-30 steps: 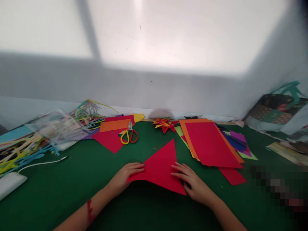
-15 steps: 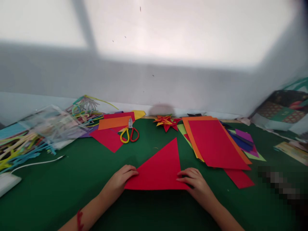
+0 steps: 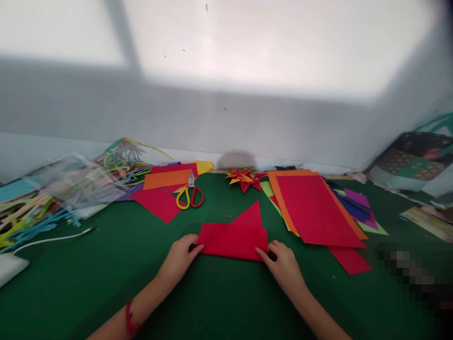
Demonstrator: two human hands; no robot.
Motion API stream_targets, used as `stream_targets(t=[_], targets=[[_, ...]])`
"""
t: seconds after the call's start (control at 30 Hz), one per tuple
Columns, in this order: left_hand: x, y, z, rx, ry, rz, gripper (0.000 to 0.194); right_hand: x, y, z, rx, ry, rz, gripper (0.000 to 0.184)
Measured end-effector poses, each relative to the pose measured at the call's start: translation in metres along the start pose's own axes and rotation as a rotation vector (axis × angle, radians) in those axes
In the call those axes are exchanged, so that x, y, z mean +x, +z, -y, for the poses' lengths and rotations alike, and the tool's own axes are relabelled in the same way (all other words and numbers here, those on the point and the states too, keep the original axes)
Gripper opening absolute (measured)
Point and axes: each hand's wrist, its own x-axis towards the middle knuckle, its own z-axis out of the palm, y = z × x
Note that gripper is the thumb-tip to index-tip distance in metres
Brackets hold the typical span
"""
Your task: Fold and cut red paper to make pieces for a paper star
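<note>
Bracelet: red, uneven-edged, around my left forearm
Left hand: bare, like my right hand
Right forearm: bare

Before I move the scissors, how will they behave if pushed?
The scissors should stay stiff, given the metal blades. They appear to lie flat, so rolling looks unlikely. The blades overlap the orange paper strip, which may drag along.

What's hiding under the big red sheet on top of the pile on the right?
Orange paper peeks out from under the big red sheet, and a smaller red piece at the near edge. Whatever it fully covers can't be seen.
</note>
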Motion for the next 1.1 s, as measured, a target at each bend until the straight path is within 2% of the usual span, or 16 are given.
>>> stream_targets(t=[0.13, 0.33, 0.4, 0.5, 0.57, 0.6, 0.67, 0.73, 0.9, 1.1], targets=[[-0.002, 0.003, -0.005, 0.055, -0.024, -0.016, 0.017, -0.002, 0.000, 0.004, -0.085, -0.009, -0.022, 0.036], [-0.006, 0.001, -0.004, 0.278, -0.045, -0.047, 0.021, -0.005, 0.003, 0.011, -0.129, -0.024, -0.065, 0.032], [-0.008, 0.003, -0.005, 0.367, 0.003, -0.118, 0.024, -0.005, 0.005, 0.011, -0.132, -0.039, -0.097, 0.032], [-0.014, 0.013, -0.016, 0.438, 0.223, -0.204, 0.034, -0.005, 0.007, 0.010, -0.144, -0.046, -0.111, 0.033], [-0.019, 0.023, -0.031, 0.402, 0.418, -0.089, 0.039, -0.005, 0.008, 0.009, -0.156, -0.044, -0.108, 0.032], [-0.022, 0.027, -0.039, 0.389, 0.455, -0.015, 0.041, -0.005, 0.009, 0.009, -0.164, -0.045, -0.112, 0.031], [-0.025, 0.035, -0.053, 0.371, 0.492, 0.128, 0.050, -0.006, 0.009, 0.010, -0.176, -0.054, -0.129, 0.031], [-0.026, 0.038, -0.060, 0.357, 0.483, 0.215, 0.054, -0.006, 0.010, 0.010, -0.184, -0.066, -0.151, 0.032], [-0.023, 0.034, -0.056, 0.325, 0.447, 0.288, 0.055, -0.006, 0.010, 0.012, -0.213, -0.064, -0.158, 0.034], [-0.022, 0.034, -0.053, 0.318, 0.417, 0.296, 0.056, -0.006, 0.012, 0.012, -0.244, -0.048, -0.128, 0.032]])
